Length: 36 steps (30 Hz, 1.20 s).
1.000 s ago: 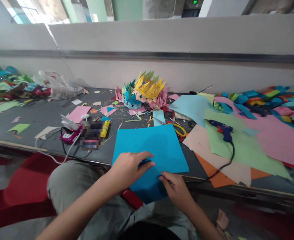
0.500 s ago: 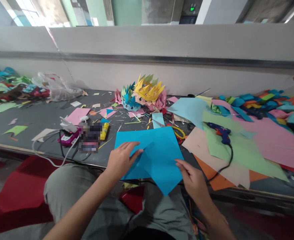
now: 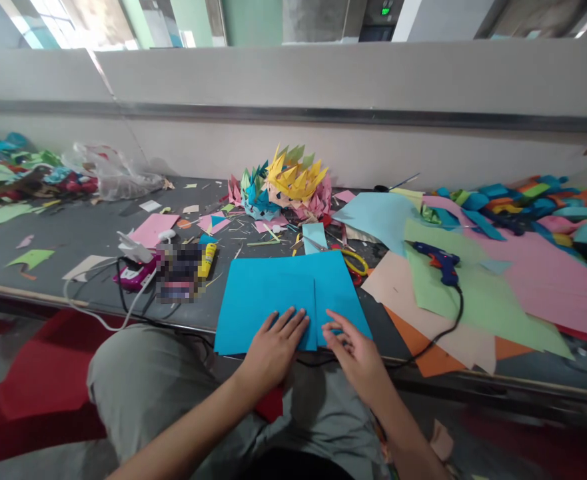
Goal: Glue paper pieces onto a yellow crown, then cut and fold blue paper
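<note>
A large bright blue sheet of paper [image 3: 340,283] lies at the table's front edge. On its left part rests a smaller blue piece of paper [image 3: 278,293], its straight right edge running down just past the sheet's middle; whether it is separate or a folded flap, I cannot tell. My left hand [image 3: 279,343] presses flat on the smaller piece near its lower edge, fingers stretched out. To its right, my right hand [image 3: 350,350] hovers over or touches the lower right of the sheet, fingers apart and slightly bent, with nothing visible in them.
Scissors with yellow handles [image 3: 354,262] lie behind the sheet. On the right, a blue glue gun [image 3: 440,261] rests on green paper [image 3: 478,303]. Left are a yellow glue stick [image 3: 206,260] and a purple power strip [image 3: 136,275]. Folded paper crowns [image 3: 296,180] stand at the back among paper scraps.
The blue paper's hanging, pointed corner has come up from below the table edge and now lies flat. My left hand moved right and down onto it; my right hand moved left and released the paper.
</note>
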Each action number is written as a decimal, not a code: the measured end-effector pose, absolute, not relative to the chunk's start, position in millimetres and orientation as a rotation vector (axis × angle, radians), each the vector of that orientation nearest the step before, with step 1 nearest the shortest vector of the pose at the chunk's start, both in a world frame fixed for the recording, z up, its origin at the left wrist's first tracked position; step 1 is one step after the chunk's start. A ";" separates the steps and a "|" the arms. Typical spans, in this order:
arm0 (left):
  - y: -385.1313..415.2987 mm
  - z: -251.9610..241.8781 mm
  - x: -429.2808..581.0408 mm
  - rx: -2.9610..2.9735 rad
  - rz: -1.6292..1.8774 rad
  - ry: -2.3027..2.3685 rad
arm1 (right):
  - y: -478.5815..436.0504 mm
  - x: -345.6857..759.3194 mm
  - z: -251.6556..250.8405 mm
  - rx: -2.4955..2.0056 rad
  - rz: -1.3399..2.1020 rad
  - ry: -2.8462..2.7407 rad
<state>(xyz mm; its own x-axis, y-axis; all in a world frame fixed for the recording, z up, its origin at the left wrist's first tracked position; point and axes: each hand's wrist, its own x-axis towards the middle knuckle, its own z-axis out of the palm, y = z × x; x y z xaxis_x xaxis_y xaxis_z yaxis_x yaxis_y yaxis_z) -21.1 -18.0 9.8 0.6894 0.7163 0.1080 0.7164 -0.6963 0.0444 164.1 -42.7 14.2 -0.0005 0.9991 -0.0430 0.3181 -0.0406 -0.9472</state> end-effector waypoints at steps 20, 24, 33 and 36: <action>-18.9 69.7 -72.3 -2.445 -1.265 -1.664 | -41.2 218.8 12.1 -1.641 0.360 -1.296; -21.7 41.7 -64.7 -2.883 -0.614 -1.236 | -32.9 225.9 10.8 -1.645 0.296 -1.380; -30.5 18.9 -58.1 -2.924 -0.174 -1.176 | 67.4 205.2 37.2 -1.557 0.223 -2.298; -35.7 19.1 -57.4 -2.887 -0.162 -1.167 | 103.0 181.1 41.9 -1.556 0.258 -2.420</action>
<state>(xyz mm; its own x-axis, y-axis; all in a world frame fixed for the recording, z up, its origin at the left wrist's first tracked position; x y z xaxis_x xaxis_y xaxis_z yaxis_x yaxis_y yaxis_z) -57.4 -35.7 19.1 0.7146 0.6916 0.1051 0.6941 -0.7197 0.0165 181.1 103.0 41.9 -0.3970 0.9106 0.1148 0.8661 0.4131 -0.2816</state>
